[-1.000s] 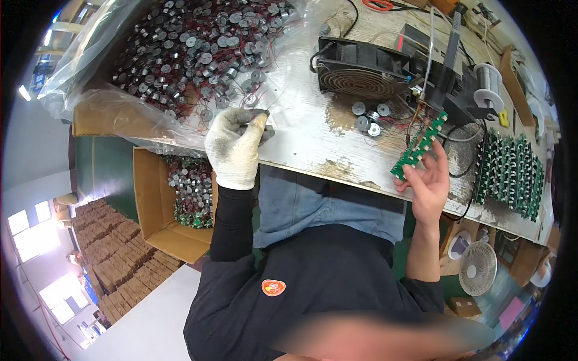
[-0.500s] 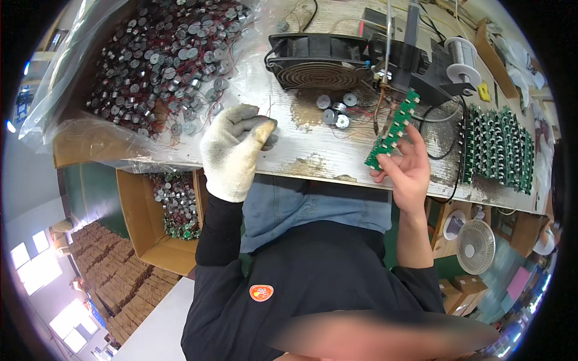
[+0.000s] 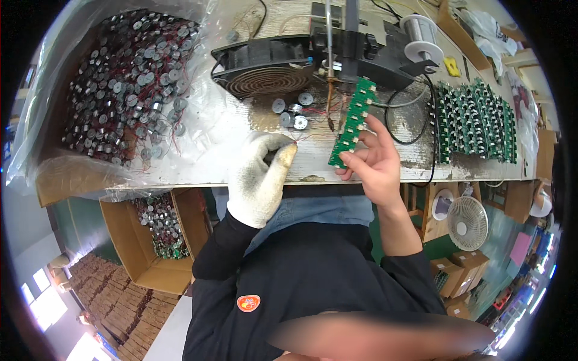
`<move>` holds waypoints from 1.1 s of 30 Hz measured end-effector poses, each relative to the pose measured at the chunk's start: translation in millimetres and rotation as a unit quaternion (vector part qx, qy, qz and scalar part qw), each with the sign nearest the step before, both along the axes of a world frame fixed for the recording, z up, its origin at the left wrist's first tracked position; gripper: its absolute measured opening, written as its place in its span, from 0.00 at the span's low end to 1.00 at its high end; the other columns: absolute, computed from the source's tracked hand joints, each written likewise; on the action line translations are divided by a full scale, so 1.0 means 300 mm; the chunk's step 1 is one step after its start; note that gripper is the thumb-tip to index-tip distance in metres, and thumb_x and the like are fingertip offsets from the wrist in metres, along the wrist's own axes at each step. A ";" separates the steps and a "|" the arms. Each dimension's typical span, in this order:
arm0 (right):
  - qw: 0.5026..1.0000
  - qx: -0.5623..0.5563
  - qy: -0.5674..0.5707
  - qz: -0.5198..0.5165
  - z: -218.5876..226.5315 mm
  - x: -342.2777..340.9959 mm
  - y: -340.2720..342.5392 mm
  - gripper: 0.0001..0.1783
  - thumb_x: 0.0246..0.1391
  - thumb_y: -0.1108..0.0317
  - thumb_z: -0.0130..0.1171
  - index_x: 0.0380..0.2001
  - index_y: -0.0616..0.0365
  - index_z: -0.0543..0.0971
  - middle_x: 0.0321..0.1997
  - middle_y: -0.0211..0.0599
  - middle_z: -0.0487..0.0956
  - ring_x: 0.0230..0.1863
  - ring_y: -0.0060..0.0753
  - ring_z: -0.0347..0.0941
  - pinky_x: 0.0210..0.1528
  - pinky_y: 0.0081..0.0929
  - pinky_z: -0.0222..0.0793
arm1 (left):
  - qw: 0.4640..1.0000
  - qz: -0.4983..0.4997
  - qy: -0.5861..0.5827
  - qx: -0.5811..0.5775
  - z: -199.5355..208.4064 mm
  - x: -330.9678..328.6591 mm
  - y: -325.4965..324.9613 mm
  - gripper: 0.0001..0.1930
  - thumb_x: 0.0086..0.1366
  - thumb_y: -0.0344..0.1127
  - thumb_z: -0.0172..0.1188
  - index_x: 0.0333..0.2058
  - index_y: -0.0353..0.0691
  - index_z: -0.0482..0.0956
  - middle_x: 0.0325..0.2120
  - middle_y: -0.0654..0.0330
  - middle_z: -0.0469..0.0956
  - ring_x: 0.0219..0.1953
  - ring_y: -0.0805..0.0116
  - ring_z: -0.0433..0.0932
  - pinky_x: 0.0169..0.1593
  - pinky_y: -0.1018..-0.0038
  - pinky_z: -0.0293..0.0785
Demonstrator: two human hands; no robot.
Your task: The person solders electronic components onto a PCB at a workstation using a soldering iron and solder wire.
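Note:
My right hand (image 3: 374, 161), bare, grips a long green circuit board strip (image 3: 351, 125) by its lower end, thumb on top. The strip stands tilted over the bench, with small pale parts along its edge. My left hand (image 3: 259, 180) wears a white glove with stained fingertips. Its thumb and fingers are closed together just left of the strip; what they hold, if anything, is hidden. Several small round metal motors (image 3: 293, 113) with thin red wires lie beyond the two hands. Behind the strip a thin soldering tip (image 3: 330, 114) points down from a stand.
A black fan (image 3: 265, 69) stands behind the loose motors. A solder wire spool (image 3: 421, 39) sits at the back right. Stacked green boards (image 3: 475, 123) lie at right. A plastic-lined box (image 3: 57, 180) of motors fills the left. Below the bench edge is a cardboard box (image 3: 141, 274).
My left hand has moved right, closer to the circuit board strip. The right hand still holds the strip. The whole view has shifted, so the bench things appear further left.

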State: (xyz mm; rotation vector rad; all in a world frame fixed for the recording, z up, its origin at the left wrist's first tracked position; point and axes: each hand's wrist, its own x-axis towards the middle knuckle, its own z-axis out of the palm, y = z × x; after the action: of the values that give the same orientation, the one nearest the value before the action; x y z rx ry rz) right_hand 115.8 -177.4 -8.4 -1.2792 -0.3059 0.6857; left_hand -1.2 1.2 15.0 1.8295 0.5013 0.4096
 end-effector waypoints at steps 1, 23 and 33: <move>1.000 -0.002 0.003 0.001 0.004 -0.002 -0.002 0.39 0.51 0.85 0.57 0.65 0.62 0.54 0.44 0.46 0.74 0.28 0.29 0.79 0.24 0.18 0.74 | 1.000 -0.002 0.012 0.003 0.000 0.007 -0.014 0.07 0.61 0.31 0.60 0.34 0.34 0.79 0.29 0.57 0.74 0.30 0.68 0.72 0.36 0.75 0.68; 0.998 0.045 0.043 0.013 0.018 -0.007 0.001 0.41 0.53 0.86 0.55 0.67 0.59 0.51 0.51 0.52 0.72 0.29 0.31 0.79 0.24 0.20 0.75 | 0.978 -0.031 0.060 -0.195 -0.061 0.059 -0.075 0.10 0.62 0.35 0.61 0.32 0.32 0.79 0.26 0.58 0.79 0.30 0.74 0.76 0.35 0.76 0.72; 0.996 0.073 0.044 0.004 0.015 0.005 0.011 0.41 0.53 0.86 0.54 0.67 0.58 0.51 0.52 0.52 0.72 0.29 0.33 0.80 0.24 0.20 0.76 | 0.969 -0.036 0.059 -0.237 -0.062 0.074 -0.066 0.10 0.62 0.34 0.62 0.34 0.31 0.79 0.26 0.61 0.78 0.28 0.76 0.75 0.32 0.78 0.72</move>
State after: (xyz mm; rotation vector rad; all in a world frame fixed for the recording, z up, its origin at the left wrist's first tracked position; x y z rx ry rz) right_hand 117.2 -174.1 -3.8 -1.1055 -0.2839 0.7117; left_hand 20.9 -18.5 -3.6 1.4073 0.5584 0.1157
